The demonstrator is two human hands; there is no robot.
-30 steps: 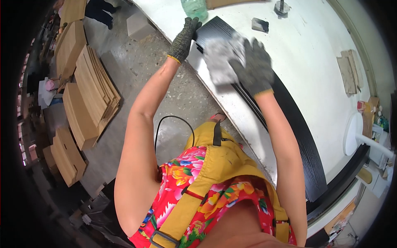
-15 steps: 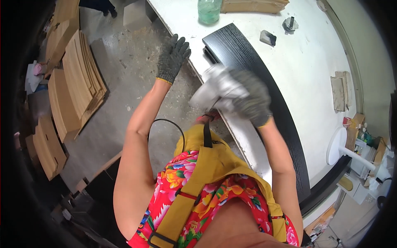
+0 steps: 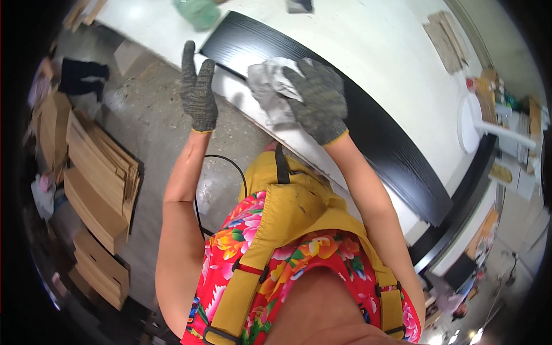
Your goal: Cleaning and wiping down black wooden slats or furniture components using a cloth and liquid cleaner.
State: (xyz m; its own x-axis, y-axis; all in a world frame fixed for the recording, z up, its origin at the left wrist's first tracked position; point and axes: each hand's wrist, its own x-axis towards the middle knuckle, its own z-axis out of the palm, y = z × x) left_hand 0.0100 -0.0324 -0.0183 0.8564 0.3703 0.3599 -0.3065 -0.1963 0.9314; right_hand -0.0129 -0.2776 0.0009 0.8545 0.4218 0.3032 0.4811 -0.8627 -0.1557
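- My gloved right hand [image 3: 319, 100] clutches a crumpled grey cloth [image 3: 270, 89], pressed onto the long black panel [image 3: 379, 138].
- The cloth bunches under my fingers, spilling toward the left.
- My left hand [image 3: 198, 89] hovers spread open, beside the panel's near edge, off the white table [image 3: 368, 40].

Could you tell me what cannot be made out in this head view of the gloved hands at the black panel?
- The right hand covers part of the grey cloth; its fingertips' grip is hidden.
- The green object is cut off by the top edge.
- The black panel partly lies under the cloth and hand.
- The left hand shows only the glove's back.
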